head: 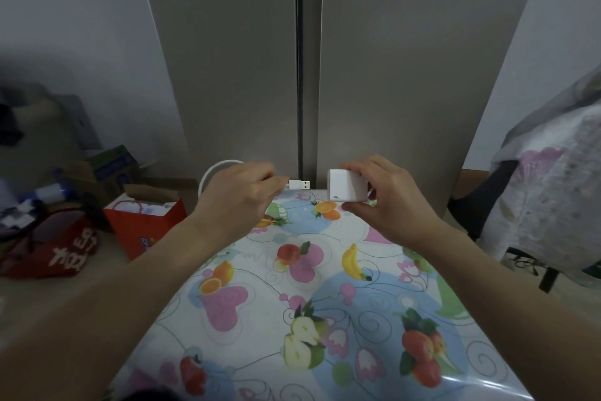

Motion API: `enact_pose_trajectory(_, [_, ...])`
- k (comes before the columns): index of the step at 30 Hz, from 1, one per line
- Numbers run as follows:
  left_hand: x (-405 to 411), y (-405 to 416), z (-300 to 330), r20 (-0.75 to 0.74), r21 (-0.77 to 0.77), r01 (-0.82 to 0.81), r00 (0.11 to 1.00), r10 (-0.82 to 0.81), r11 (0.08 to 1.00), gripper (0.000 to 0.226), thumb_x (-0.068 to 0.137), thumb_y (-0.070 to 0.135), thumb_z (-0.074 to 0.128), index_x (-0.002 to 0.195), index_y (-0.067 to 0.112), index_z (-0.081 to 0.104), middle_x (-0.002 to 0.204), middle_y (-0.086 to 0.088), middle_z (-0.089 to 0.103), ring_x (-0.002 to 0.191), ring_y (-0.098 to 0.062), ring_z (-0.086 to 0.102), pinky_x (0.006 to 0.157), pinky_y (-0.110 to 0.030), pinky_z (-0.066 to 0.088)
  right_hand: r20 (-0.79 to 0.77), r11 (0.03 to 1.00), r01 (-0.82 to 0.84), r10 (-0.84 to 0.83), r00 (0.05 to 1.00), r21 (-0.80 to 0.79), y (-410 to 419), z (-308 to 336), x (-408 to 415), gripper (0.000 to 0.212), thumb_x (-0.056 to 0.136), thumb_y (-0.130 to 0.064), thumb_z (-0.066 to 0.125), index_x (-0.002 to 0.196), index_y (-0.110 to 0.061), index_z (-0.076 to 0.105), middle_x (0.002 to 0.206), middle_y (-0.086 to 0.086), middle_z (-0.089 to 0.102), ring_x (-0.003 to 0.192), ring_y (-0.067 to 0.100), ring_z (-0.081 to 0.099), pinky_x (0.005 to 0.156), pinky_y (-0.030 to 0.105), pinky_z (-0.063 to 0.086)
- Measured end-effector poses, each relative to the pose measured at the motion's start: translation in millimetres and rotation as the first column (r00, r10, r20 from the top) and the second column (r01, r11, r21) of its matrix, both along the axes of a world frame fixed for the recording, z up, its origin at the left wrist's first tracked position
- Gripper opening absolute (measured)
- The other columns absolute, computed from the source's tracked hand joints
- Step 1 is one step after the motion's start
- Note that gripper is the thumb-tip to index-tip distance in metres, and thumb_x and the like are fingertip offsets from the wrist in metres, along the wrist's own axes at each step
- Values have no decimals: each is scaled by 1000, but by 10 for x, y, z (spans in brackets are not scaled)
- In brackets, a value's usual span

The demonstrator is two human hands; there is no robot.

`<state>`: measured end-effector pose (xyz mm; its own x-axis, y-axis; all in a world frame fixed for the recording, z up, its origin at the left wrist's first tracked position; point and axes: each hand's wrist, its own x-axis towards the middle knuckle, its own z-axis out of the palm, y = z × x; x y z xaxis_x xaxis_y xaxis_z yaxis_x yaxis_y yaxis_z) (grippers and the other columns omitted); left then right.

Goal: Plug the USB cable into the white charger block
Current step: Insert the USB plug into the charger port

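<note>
The left hand [242, 192] is pinching the white USB cable [214, 173] just behind its metal plug [300, 185], which is pointing right. The right hand [383, 195] is gripping the white charger block [346, 186], a glossy cube bearing a small grey mark. Plug and block are sitting near each other, apart, above the fruit-patterned tablecloth [325, 286]. The cable is looping behind the left hand.
</note>
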<state>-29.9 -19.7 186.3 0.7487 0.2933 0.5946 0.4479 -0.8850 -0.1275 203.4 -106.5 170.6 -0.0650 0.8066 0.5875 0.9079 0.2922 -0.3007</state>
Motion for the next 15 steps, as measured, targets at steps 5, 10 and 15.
enact_pose_trajectory(5, [38, -5, -8, -9, 5, 6, 1000, -6, 1000, 23, 76, -5, 71, 97, 3, 69, 76, -14, 67, 57, -25, 58, 46, -31, 46, 4, 1000, -21, 21, 1000, -5, 9, 14, -43, 58, 71, -23, 78, 120, -23, 48, 114, 2, 59, 98, 9, 47, 72, 19, 42])
enact_pose_trajectory(10, [47, -11, -10, 13, -1, 15, 1000, -15, 1000, 23, 76, -6, 70, 97, 3, 68, 74, -14, 66, 55, -25, 56, 44, -30, 45, -9, 1000, -29, 29, 1000, 6, 5, 64, -50, 57, 70, -21, 78, 119, -21, 50, 110, 3, 59, 93, 11, 47, 67, 13, 36])
enact_pose_trajectory(15, [64, -26, -17, 14, -18, 9, 1000, -9, 1000, 24, 75, -5, 71, 98, 3, 68, 75, -14, 66, 55, -27, 56, 43, -32, 47, 7, 1000, -25, 25, 1000, -5, 31, 65, -95, 57, 71, -21, 78, 120, -20, 49, 113, 5, 58, 97, 13, 48, 71, 21, 43])
